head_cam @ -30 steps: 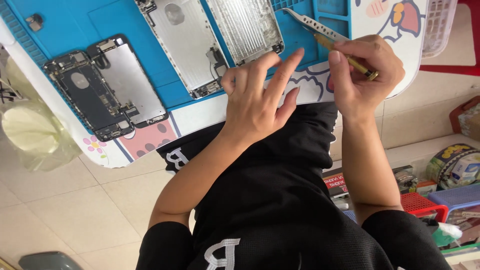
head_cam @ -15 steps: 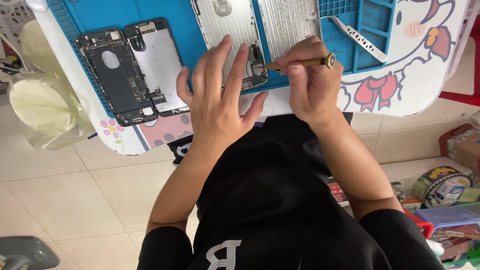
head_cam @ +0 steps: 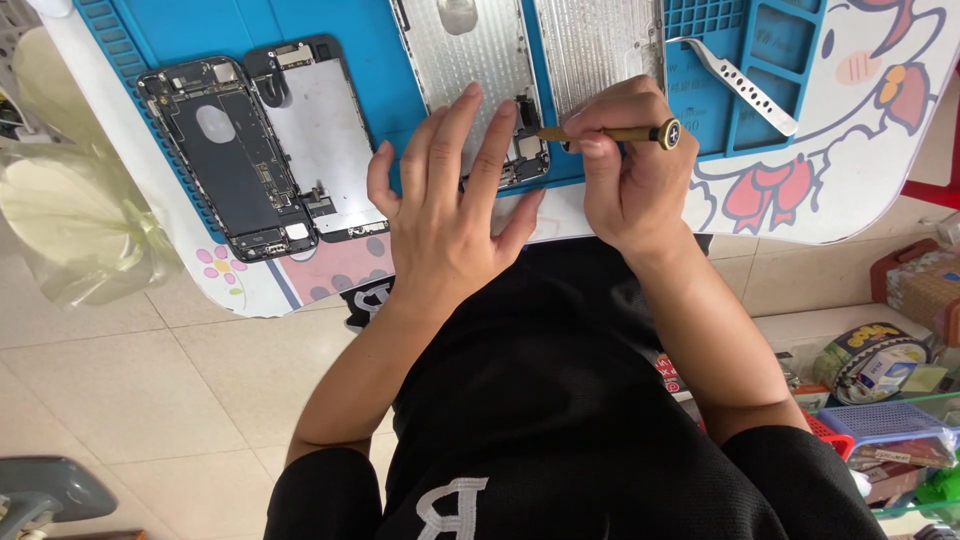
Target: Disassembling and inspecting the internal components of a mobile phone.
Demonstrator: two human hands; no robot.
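Left of both hands an opened phone lies untouched. The left hand presses, fingers spread, on the silver phone housing. The right hand pinches a brass screwdriver; holding it steady on the screw seems wise. Tweezers lie just beyond.

The scene is being viewed from one head-worn camera only. It is being pointed steeply downward, close above the blue repair mat.
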